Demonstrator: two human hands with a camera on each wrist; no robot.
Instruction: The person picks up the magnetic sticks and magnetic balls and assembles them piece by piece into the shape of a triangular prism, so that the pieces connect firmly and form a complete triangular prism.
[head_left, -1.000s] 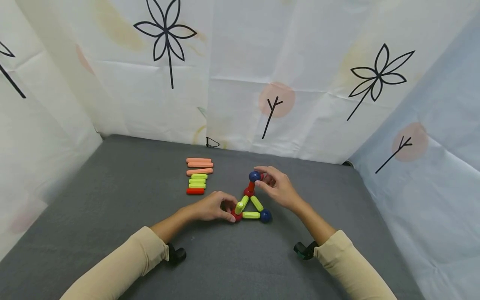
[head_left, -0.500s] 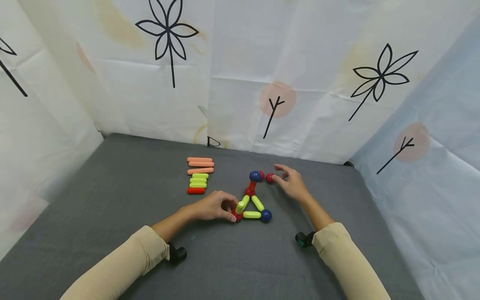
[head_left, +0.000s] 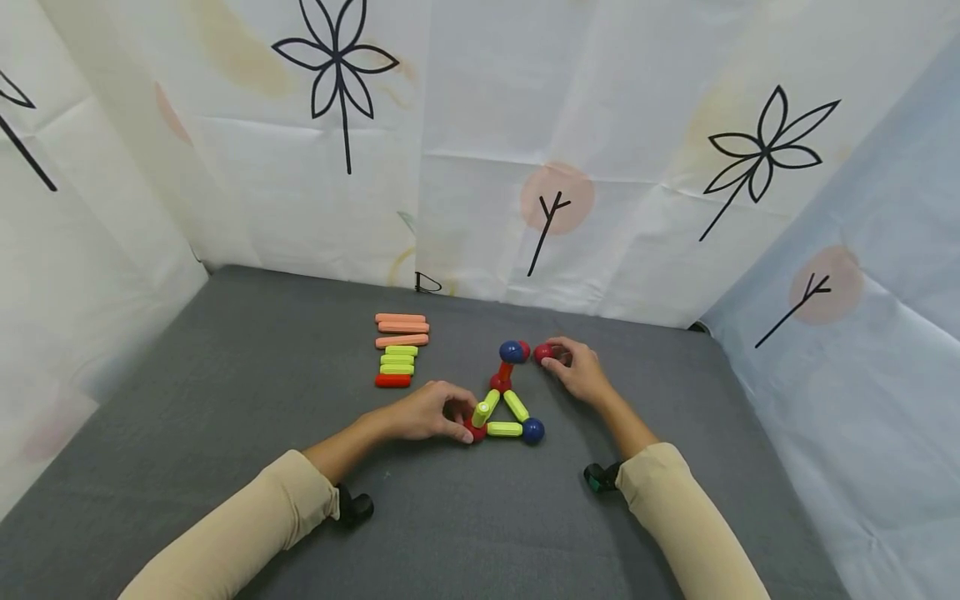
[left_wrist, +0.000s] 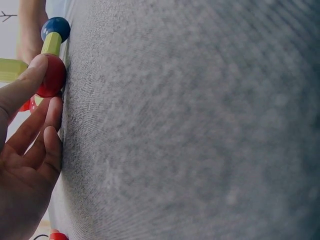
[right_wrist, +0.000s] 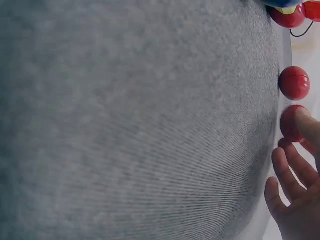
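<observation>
Yellow-green rods, 3 in number, are joined by balls into a flat triangle (head_left: 505, 429) on grey cloth (head_left: 465, 517). The triangle's left corner is formed by a red corner ball (left_wrist: 54, 77), from which an upright yellow-green rod (head_left: 482, 414) is raised; its right corner is formed by a blue corner ball (head_left: 533, 431). At its far corner, a red far ball (head_left: 500, 382) is surmounted by a red post (head_left: 506, 369), capped with a blue top ball (head_left: 512, 352). By the left hand (head_left: 429, 412), the red corner ball is gripped between thumb and fingers. Beyond and to the right of the triangle, a loose red ball (right_wrist: 290, 124) is pinched by the right hand (head_left: 577, 372), thumb and finger parted by the ball alone, the remaining fingers loosely spread. Just beside it, a neighbouring red ball (right_wrist: 294, 83) is seen. Left of the triangle, 3 orange rods (head_left: 403, 327), 3 loose yellow-green rods (head_left: 397, 360) and 1 short red rod (head_left: 393, 381) are laid in a column. The pinched ball is judged light, hard, smooth and apt to roll; it is best held from opposite sides, across its widest part.
</observation>
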